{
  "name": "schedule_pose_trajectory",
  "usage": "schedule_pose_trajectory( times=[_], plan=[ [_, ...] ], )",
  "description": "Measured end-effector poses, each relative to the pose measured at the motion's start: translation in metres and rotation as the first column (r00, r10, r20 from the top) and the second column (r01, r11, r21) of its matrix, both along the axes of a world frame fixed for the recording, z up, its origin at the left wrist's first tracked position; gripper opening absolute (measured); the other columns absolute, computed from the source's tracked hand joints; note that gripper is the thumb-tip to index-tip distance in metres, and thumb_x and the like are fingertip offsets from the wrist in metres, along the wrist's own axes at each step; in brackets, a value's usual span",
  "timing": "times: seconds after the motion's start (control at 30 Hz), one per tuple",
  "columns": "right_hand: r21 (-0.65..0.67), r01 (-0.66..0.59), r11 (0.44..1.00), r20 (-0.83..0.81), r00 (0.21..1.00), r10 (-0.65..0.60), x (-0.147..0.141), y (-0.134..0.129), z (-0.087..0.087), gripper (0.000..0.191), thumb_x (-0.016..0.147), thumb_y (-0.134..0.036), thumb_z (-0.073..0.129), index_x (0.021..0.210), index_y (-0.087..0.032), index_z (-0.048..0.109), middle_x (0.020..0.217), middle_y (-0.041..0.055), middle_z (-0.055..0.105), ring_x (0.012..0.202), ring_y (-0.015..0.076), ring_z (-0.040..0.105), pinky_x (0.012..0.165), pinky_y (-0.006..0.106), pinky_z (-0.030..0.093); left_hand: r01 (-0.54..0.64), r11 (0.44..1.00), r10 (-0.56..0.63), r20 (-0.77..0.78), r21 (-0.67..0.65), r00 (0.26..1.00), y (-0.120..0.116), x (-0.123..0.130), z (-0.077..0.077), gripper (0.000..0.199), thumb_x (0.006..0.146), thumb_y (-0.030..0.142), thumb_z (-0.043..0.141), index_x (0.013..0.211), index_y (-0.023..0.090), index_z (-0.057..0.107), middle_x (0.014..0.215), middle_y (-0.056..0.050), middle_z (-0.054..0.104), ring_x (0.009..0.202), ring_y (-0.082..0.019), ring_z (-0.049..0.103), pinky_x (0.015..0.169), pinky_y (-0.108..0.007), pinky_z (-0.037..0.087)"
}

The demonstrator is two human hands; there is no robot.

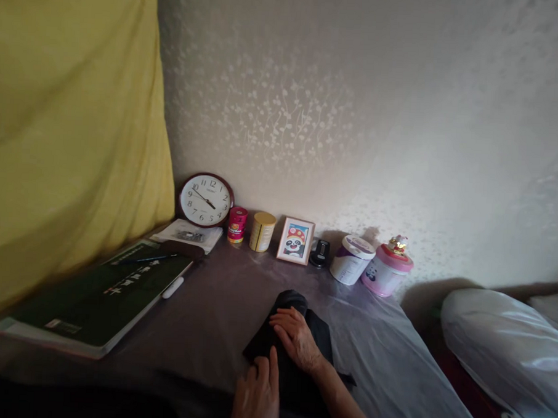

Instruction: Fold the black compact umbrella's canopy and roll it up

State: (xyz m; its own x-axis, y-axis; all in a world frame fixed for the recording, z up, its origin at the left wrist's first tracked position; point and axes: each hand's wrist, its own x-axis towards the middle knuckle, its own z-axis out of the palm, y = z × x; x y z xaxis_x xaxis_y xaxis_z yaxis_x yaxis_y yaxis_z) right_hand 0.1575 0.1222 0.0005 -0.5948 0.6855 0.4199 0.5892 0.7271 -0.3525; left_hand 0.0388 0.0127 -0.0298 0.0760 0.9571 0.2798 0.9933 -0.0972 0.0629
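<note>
1. On the grey cloth-covered table, a black fabric piece is spread.
2. At left, a dark green book is laid.
3. Behind are lined a red can, yellow canister, framed panda picture, purple-and-white tub and pink tub.

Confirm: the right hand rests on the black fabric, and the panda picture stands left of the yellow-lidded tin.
Wrong side: the head view shows the panda picture right of the yellow-lidded tin. The right hand does rest on the black fabric.

Black cloth item (partly hidden)
</note>
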Motion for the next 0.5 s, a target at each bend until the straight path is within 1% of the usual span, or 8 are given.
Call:
schedule_pose_trajectory(
  times=[0.07, 0.13, 0.23, 0.33, 0.4, 0.5],
  plan=[
    [0.021, 0.023, 1.000, 0.022, 0.999, -0.023, 0.003, 0.017, -0.003, 0.029, 0.093, -0.025, 0.037, 0.101, -0.023, 0.064, 0.104, 0.0037, 0.067, 0.111, 0.0182, 0.052, 0.102, 0.042, 0.028, -0.020, 0.999, 0.019, -0.028, -0.040, 0.999, 0.002, 0.002, -0.004, 0.055, 0.078, 0.011, 0.050, 0.130, 0.022, 0.042, 0.110, -0.010, 0.060, 0.061, -0.013, 0.062, 0.054, -0.024, 0.049],
    [0.038, 0.044, 0.998, 0.049, 0.998, -0.046, 0.006, 0.034, -0.005, 0.032, 0.094, -0.026, 0.033, 0.101, -0.024, 0.064, 0.104, 0.0031, 0.067, 0.109, 0.0169, 0.053, 0.102, 0.040, 0.028, -0.028, 0.996, 0.025, -0.035, -0.081, 0.999, 0.004, 0.004, -0.007, 0.057, 0.077, 0.008, 0.049, 0.131, 0.023, 0.041, 0.113, -0.010, 0.058, 0.050, -0.008, 0.060, 0.045, -0.019, 0.045],
    [0.010, 0.072, 0.997, 0.092, 0.993, -0.073, 0.011, 0.059, -0.008, 0.035, 0.094, -0.026, 0.031, 0.097, -0.024, 0.065, 0.102, 0.0016, 0.068, 0.107, 0.0153, 0.054, 0.100, 0.036, 0.030, -0.023, 0.991, 0.023, 0.000, -0.131, 1.000, 0.007, 0.004, -0.011, 0.059, 0.075, 0.006, 0.049, 0.131, 0.021, 0.040, 0.115, -0.011, 0.056, 0.050, -0.007, 0.061, 0.045, -0.016, 0.045],
    [-0.115, 0.142, 0.983, 0.106, 0.986, -0.130, 0.014, 0.078, -0.011, 0.033, 0.092, -0.025, 0.033, 0.094, -0.024, 0.066, 0.102, 0.0016, 0.068, 0.103, 0.0151, 0.056, 0.094, 0.029, 0.036, -0.012, 0.981, 0.023, 0.056, -0.194, 0.998, 0.009, 0.004, -0.012, 0.063, 0.073, 0.006, 0.051, 0.133, 0.019, 0.037, 0.119, -0.014, 0.053, 0.053, -0.007, 0.062, 0.047, -0.015, 0.045],
    [-0.185, 0.236, 0.954, 0.102, 0.970, -0.220, 0.016, 0.087, -0.012, 0.032, 0.091, -0.025, 0.033, 0.094, -0.024, 0.065, 0.099, 0.0028, 0.068, 0.097, 0.0159, 0.059, 0.086, 0.026, 0.040, -0.007, 0.975, 0.024, 0.073, -0.224, 0.997, 0.010, 0.005, -0.013, 0.066, 0.072, 0.005, 0.050, 0.135, 0.018, 0.034, 0.121, -0.015, 0.052, 0.054, -0.007, 0.062, 0.047, -0.016, 0.045],
    [-0.207, 0.387, 0.898, 0.076, 0.922, -0.380, 0.024, 0.091, -0.009, 0.032, 0.090, -0.029, 0.034, 0.090, -0.024, 0.065, 0.092, 0.0050, 0.069, 0.090, 0.0176, 0.062, 0.078, 0.026, 0.042, 0.001, 0.973, 0.016, 0.071, -0.230, 0.997, 0.010, 0.005, -0.011, 0.068, 0.070, 0.001, 0.046, 0.135, 0.017, 0.034, 0.122, -0.016, 0.052, 0.054, -0.007, 0.061, 0.048, -0.016, 0.044]
  ],
)
